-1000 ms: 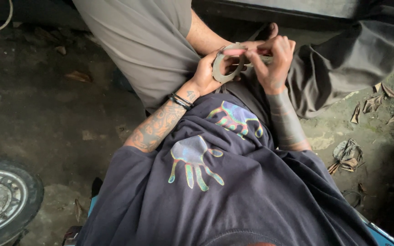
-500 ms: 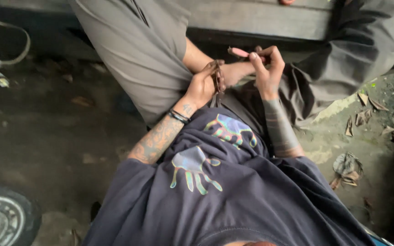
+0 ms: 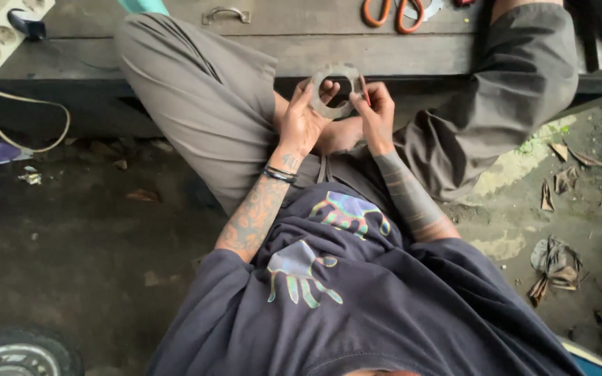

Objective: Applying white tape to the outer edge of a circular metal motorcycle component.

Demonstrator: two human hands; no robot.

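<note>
Two hands: we held one flat grey ring (image 3: pixel 334 90) between them, up in front of our crossed legs and just before the edge of the wooden bench (image 3: pixel 419 49).
Left hand (image 3: pixel 302 124): we had it closed on the ring's left side, thumb and fingertips pinching the rim, palm turned toward the right hand.
Right hand (image 3: pixel 377 115): we gripped the ring's right side with it, and a thin reddish stick-like tool (image 3: pixel 364 89) stood upright between its fingers, touching the ring's right edge; what kind of tool it was we could not tell.
Ring: it faced the camera nearly flat-on, with its round hole open to view and a fingertip showing through it.
Wrist: we wore dark bands (image 3: pixel 279 174) on the left one, and both forearms were tattooed.
Legs: our grey trousers (image 3: pixel 203 97) spread left and right, knees resting against the bench front.
Shirt: dark, with two iridescent handprint designs (image 3: pixel 301 270) on the chest.
Bench top: orange-handled scissors (image 3: pixel 391 12) lay well beyond the ring, a metal drawer handle (image 3: pixel 226 12) sat to their left.
Far left: a white power strip (image 3: pixel 3 31) rested on the bench corner, its pale cable (image 3: pixel 8 132) looping down to the floor.
Floor: dirty concrete (image 3: pixel 71 230), with dry leaves (image 3: pixel 555 264) to our right and a wheel (image 3: pixel 15 355) at the lower left corner.
</note>
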